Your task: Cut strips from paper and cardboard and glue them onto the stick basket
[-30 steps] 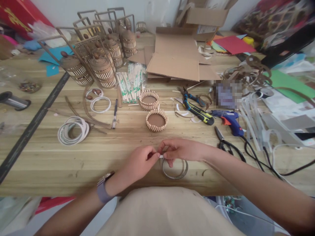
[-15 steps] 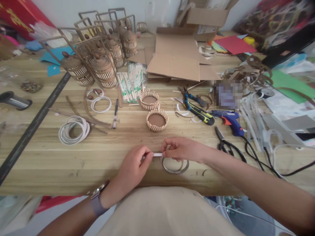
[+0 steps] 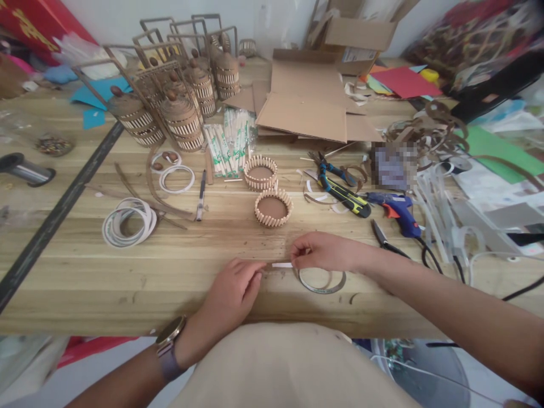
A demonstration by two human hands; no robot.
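The right hand (image 3: 321,251) pinched a white strip (image 3: 282,265) between its fingers; the left hand's (image 3: 235,287) grip was unclear. Uneven tugging risked creases.

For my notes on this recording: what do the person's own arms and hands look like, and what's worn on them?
The left hand and right hand are ungloved, with no sleeves visible on either forearm. On the left wrist is a round, dark-faced watch with a gold-toned rim, on a greyish-purple strap. The right wrist shows nothing worn.
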